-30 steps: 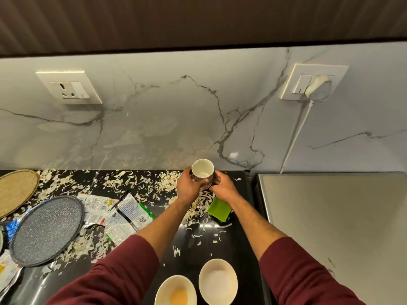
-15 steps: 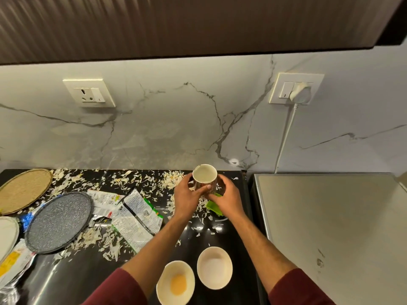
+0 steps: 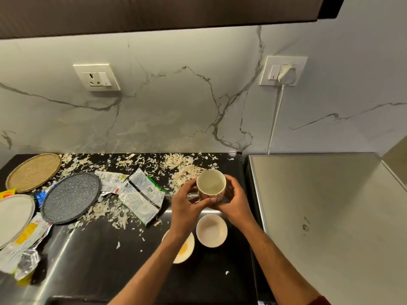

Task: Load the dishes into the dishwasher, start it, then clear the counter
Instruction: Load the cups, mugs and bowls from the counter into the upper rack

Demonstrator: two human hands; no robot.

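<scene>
Black counter (image 3: 105, 260) under marble wall, strewn with shavings, wrappers (image 3: 141, 194) and plates. I hold the cup (image 3: 211, 184) upright above the counter, just beyond two bowls (image 3: 211, 231), my left hand (image 3: 185, 208) and right hand (image 3: 236, 204) both curled round its sides. I judge this the gathering step: next I should carry it level to the dishwasher, which I cannot see from here.

Two bare forearms reach in from the bottom edge, ending in the bare left hand (image 3: 187, 208) and bare right hand (image 3: 236, 205); a dark maroon fabric sleeve (image 3: 319, 301) edge shows on the right arm
</scene>
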